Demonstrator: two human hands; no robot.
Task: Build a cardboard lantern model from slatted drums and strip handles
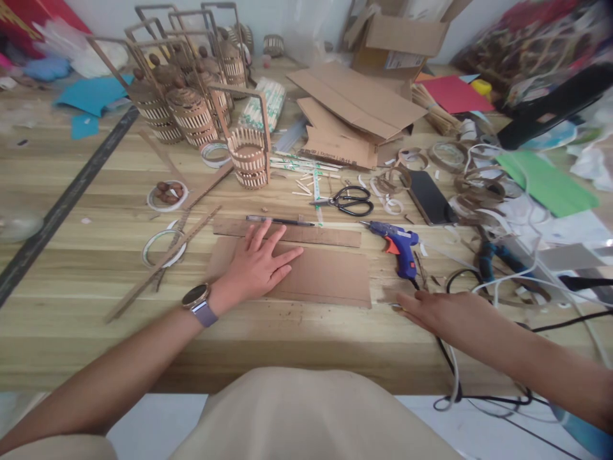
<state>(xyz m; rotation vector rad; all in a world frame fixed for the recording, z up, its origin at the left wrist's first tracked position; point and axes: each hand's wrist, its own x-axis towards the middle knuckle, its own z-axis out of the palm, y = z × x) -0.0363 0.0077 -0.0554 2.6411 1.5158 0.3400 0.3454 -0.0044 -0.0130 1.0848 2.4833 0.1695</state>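
My left hand [261, 262] lies with fingers spread on a rectangular piece of cardboard [330, 275]; its fingertips reach over a narrow cardboard strip [325, 237] along the far edge. Beyond the strip is a dark pen [287, 221]. At the right, my right hand [431, 310] is low over the table, fingers together, beside the cord of a blue glue gun [400, 246]. Something small and partly shiny shows at its fingertips, mostly hidden by the hand. Black-handled scissors [347, 202] lie farther back.
Several handled stick baskets [191, 115] stand at the back left, with one open basket [248, 156] nearer. Cardboard sheets [357, 96] are piled behind. A phone [432, 198], tape rolls and tangled cables [498, 287] crowd the right. Tape rings [163, 248] and wooden-looking strips lie left.
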